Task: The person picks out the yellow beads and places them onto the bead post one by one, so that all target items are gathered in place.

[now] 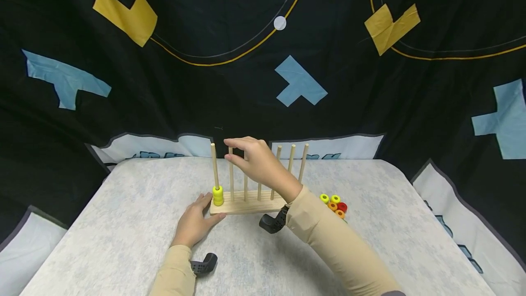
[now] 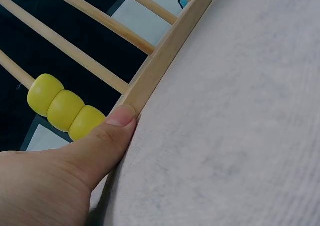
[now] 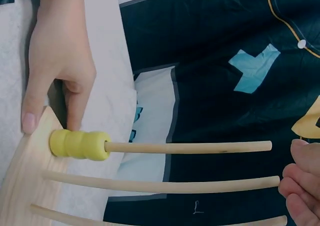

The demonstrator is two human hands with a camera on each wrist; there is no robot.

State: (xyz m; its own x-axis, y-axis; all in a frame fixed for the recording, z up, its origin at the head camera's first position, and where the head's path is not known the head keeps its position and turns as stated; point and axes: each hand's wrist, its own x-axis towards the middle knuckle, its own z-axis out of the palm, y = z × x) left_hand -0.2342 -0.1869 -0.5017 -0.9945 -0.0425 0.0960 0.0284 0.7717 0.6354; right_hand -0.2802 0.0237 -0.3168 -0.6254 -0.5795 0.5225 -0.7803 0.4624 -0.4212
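A wooden peg stand point(image 1: 246, 207), its row of upright pegs rising from a flat base, stands on the table. Three yellow beads point(image 3: 80, 144) are stacked at the bottom of its leftmost peg. My left hand point(image 1: 194, 224) grips the base's left end, the thumb point(image 2: 112, 128) lying along the front edge and the fingers behind. Up by the pegs' tops, my right hand point(image 1: 263, 163) has thumb and forefinger spread apart, with no bead showing between them. In the right wrist view its fingers point(image 3: 301, 178) are beside the tip of the second peg.
To the right of the stand lies a cluster of loose beads, among them yellow beads point(image 1: 335, 199), orange beads point(image 1: 339, 214) and a red bead point(image 1: 342, 207); the right forearm partly covers it. A pale cloth covers the table point(image 1: 135, 214). Behind hangs a dark patterned curtain point(image 1: 230, 99).
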